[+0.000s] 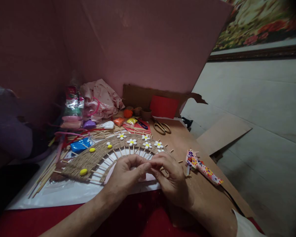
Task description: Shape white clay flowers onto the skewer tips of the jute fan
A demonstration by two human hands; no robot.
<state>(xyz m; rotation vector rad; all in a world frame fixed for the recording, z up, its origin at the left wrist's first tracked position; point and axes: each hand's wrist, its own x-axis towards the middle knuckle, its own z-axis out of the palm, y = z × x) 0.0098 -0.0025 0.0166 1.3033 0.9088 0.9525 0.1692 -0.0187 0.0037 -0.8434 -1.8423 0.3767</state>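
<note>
My left hand (132, 171) and my right hand (171, 176) meet at the fingertips over the front of a woven fan-shaped piece. Both are closed in a pinch, and whatever sits between the fingers is too small or hidden to make out. The fan's twine band (81, 163) is woven round thin wooden sticks that stick out at both edges. White clay flowers with yellow centres, such as one flower (132, 142), lie along its top and right. Yellow clay ovals (83, 172) sit on the left part, one with a single white petal beside it.
Behind the fan lie gold-handled scissors (162, 126), a dark cutter (142, 123), and bags of coloured clay (80, 144). A flower-patterned glue gun (204, 168) rests on the brown board at right. Loose sticks (43, 176) lie at left. A pink cloth (101, 98) is heaped at the back.
</note>
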